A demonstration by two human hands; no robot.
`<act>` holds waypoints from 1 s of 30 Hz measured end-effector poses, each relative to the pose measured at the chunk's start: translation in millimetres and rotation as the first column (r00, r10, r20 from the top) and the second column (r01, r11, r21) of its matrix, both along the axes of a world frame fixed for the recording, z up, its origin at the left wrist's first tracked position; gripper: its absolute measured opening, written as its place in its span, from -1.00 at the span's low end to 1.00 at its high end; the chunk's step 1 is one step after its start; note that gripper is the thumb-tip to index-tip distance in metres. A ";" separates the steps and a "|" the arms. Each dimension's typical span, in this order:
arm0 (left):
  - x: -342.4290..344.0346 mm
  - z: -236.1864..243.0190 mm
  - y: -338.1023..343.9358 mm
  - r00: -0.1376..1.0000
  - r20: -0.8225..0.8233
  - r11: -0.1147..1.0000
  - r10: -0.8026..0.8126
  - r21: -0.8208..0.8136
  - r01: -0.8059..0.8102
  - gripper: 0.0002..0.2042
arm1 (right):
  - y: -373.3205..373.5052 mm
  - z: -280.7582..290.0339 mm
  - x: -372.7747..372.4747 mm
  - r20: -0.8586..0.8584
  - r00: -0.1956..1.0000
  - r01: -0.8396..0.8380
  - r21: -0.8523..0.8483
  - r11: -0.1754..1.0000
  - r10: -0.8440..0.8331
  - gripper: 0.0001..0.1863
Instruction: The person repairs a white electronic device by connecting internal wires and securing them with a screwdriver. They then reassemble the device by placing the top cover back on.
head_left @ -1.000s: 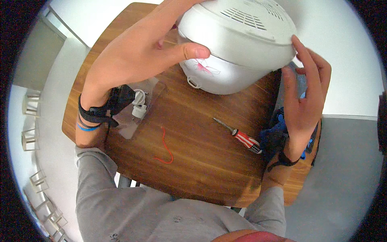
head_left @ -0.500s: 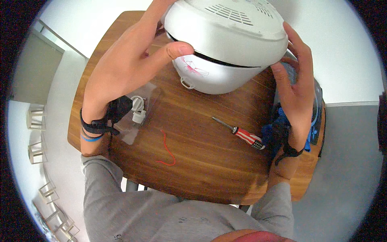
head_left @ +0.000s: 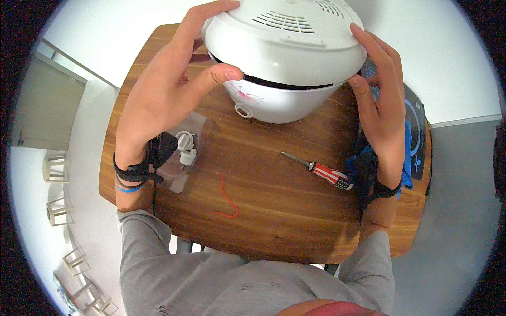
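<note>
A white rice cooker (head_left: 287, 102) with a pink line drawing on its side stands upside down on the far part of the table. Its vented base cover (head_left: 263, 47) faces up, and a dark gap runs along the near side between cover and body. My left hand (head_left: 174, 84) grips the cover's left side, its thumb by the gap and its fingertips on the upper edge. On the other side, my right hand (head_left: 382, 89) holds the cover with fingers on the rim and thumb near the gap's end. The cover looks slightly tilted.
A screwdriver (head_left: 329, 175) with a red, white and black handle lies right of centre. A red cord (head_left: 225, 195) lies left of it. Near my left wrist are a clear plastic tray (head_left: 202, 129) and a white plug (head_left: 187, 157). Beyond my right wrist is a blue cloth (head_left: 407, 152).
Both hands and the base cover have shifted slightly left in the view, and the gap looks a little wider. The view itself has also moved a little.
</note>
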State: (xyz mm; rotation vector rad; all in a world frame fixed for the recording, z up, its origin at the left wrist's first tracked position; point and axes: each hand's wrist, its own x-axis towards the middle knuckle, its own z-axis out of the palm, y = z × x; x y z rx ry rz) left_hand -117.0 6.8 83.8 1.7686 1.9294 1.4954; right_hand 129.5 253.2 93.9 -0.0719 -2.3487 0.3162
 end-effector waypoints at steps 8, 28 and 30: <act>4.3 2.0 0.2 0.999 0.053 0.999 0.002 -0.050 0.001 -0.12 | -0.2 -2.0 2.4 0.001 0.999 0.032 0.017 0.999 -0.032 -0.34; 15.1 23.1 6.9 0.993 -0.113 0.994 0.039 -0.100 -0.050 -0.19 | 0.5 -6.3 1.1 -0.045 0.996 0.076 0.041 0.996 -0.074 -0.33; 12.4 22.2 6.3 0.993 -0.107 0.993 0.040 -0.107 -0.052 -0.19 | -3.4 -5.7 0.7 -0.036 0.996 0.086 0.044 0.995 -0.084 -0.35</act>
